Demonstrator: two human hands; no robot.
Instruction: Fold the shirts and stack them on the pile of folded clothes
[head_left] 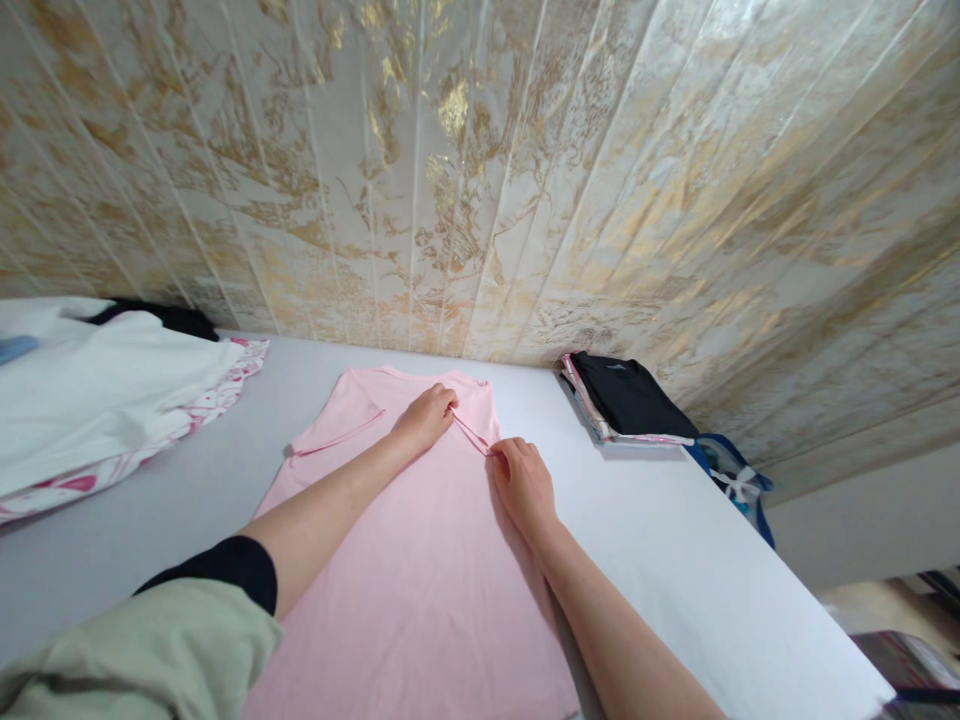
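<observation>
A pink T-shirt [405,560] lies spread on the white table, its neckline toward the wall. Its left sleeve is folded inward over the body. My left hand [430,414] pinches one end of the right sleeve's hem, near the upper middle of the shirt. At the shirt's right edge my right hand [523,484] pinches the other end of that hem. Between the two hands the sleeve's edge runs taut and slanting. The fingertips of both hands are closed on the pink cloth.
A stack of folded clothes with a black garment [626,392] on top sits by the wall at the right. A blue-edged bag [739,485] is beyond the table's right edge. White clothes with pink-patterned trim [112,400] lie in a pile at the left. Behind stands a gold-patterned wall covering [450,180].
</observation>
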